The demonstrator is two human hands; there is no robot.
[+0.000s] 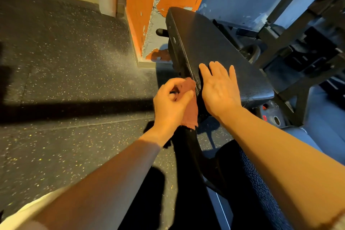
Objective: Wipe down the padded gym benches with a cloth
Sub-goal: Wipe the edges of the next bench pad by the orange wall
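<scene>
**Inspector A:** Step in hand, as I judge it: wiping the near left edge of the black padded bench (pixel 214 46). The left hand (pixel 172 102) has its fingers curled round a reddish-brown cloth (pixel 190 106), pinching it against the side seam of the pad. The cloth hangs down past the wrist, its lower edge frayed.

**Inspector B:** And the other hand?

**Inspector A:** The right hand (pixel 219 89) lies flat on the pad's top surface, fingers straight and slightly spread, holding nothing. It appears to steady the pad. The two hands sit just beside each other, the cloth between them at the pad's edge.

**Inspector B:** Progress?

**Inspector A:** Cannot be told from the surface; no damp streaks show on the upholstery. Most of the top lies beyond the hands, towards the peeling orange wall (pixel 141 5).

**Inspector B:** Next move?

**Inspector A:** In my judgement, the cloth needs to come up over the seam onto the top face and travel along the pad's length, and the right hand should lift clear of its path.
</scene>
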